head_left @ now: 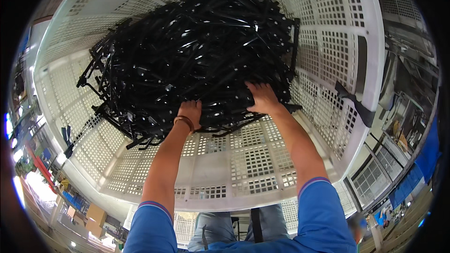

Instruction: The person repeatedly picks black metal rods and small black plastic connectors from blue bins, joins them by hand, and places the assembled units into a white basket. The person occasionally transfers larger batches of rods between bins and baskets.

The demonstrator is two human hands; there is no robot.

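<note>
A large heap of glossy black parts (187,51), like thin bars and bent frames, lies tangled inside a big white perforated plastic bin (206,164). My left hand (190,112), with a brown band at the wrist, reaches to the heap's near edge. Its fingers curl down over a black bar, and their tips are partly hidden. Farther right, my right hand (263,98) rests on the near right part of the heap. Its thumb and fingers are spread apart over the black parts, with no firm grip visible.
The bin's tall lattice walls surround the heap, and its near rim crosses in front of my body. A black strap (358,105) hangs over the right rim. Cardboard boxes (96,218) stand at the lower left, and blue sheeting (412,182) is outside on the right.
</note>
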